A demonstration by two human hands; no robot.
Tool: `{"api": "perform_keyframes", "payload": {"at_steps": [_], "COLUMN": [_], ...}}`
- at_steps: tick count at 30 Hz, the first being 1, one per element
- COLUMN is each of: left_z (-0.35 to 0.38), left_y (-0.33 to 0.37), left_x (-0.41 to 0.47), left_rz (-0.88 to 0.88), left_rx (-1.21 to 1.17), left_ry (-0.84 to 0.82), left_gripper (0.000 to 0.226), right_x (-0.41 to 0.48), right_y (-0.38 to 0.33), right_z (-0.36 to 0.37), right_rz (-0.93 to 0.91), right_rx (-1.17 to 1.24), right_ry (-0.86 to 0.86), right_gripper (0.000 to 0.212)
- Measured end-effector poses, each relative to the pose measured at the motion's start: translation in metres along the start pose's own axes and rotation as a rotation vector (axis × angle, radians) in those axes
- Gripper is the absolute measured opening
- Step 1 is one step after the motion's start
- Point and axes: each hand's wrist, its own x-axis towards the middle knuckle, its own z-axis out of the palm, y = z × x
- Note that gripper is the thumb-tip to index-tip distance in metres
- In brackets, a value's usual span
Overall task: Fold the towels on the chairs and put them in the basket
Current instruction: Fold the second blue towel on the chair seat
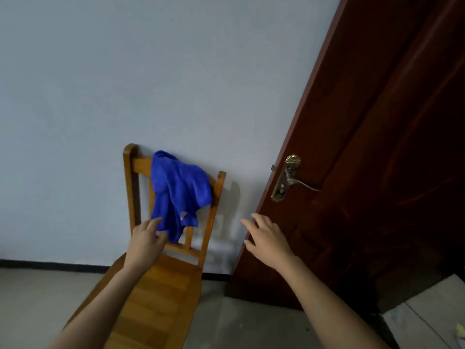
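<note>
Left hand (147, 241) and right hand (268, 239) flank one towel (176, 187) on one chair (161, 293).

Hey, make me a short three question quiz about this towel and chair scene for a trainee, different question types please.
1. True or false: the blue towel lies flat on the seat of the wooden chair.
2. Which hand reaches nearest the towel? A) left hand B) right hand C) both equally.
3. Fill in: right of the chair stands a dark ___ with a metal handle.
Key: 1 false, it hangs over the backrest; 2 A; 3 door.
</note>
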Motion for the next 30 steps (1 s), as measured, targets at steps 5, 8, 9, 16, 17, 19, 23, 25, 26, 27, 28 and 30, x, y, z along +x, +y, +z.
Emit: {"api": "perform_keyframes", "payload": {"at_steps": [5,8,9,16,17,19,23,25,26,27,28,30], "left_z": [-0.001,0.016,0.022,0.034,0.034,0.036,0.042,0.044,0.045,0.045,0.045,0.042], "left_y": [-0.027,-0.036,-0.036,-0.003,0.003,0.01,0.018,0.021,0.022,0.022,0.022,0.023], "left_x": [0.018,0.04,0.052,0.153,0.164,0.184,0.204,0.212,0.214,0.216,0.218,0.216], "left_rz": [-0.179,-0.267,-0.303,-0.41,-0.422,-0.458,-0.526,-0.545,-0.553,-0.565,-0.574,-0.586], "left_rx": [0.004,-0.045,-0.074,-0.401,-0.474,-0.567,-0.635,-0.641,-0.617,-0.568,-0.513,-0.402], "left_ry": [0.097,0.16,0.181,0.28,0.287,0.327,0.387,0.415,0.419,0.423,0.431,0.452], "left_gripper": [0.044,0.044,0.044,0.045,0.046,0.051,0.052,0.045,0.042,0.039,0.034,0.012], "right_x": [0.072,0.12,0.14,0.258,0.27,0.294,0.323,0.331,0.333,0.333,0.333,0.332], "right_y": [-0.014,-0.014,-0.013,-0.018,-0.021,-0.03,-0.044,-0.05,-0.054,-0.056,-0.057,-0.057], "right_z": [0.013,0.02,0.019,-0.001,-0.002,0.003,0.015,0.021,0.023,0.026,0.028,0.03], "right_rz": [-0.201,-0.33,-0.372,-0.484,-0.471,-0.465,-0.397,-0.4,-0.409,-0.419,-0.427,-0.457], "right_rx": [0.021,0.001,-0.009,0.114,0.147,0.19,0.32,0.387,0.407,0.423,0.435,0.436], "right_ry": [0.001,0.005,0.004,0.091,0.074,-0.008,-0.228,-0.304,-0.316,-0.315,-0.305,-0.264], "right_gripper": [0.055,0.052,0.052,0.05,0.05,0.052,0.065,0.067,0.066,0.065,0.063,0.057]}}
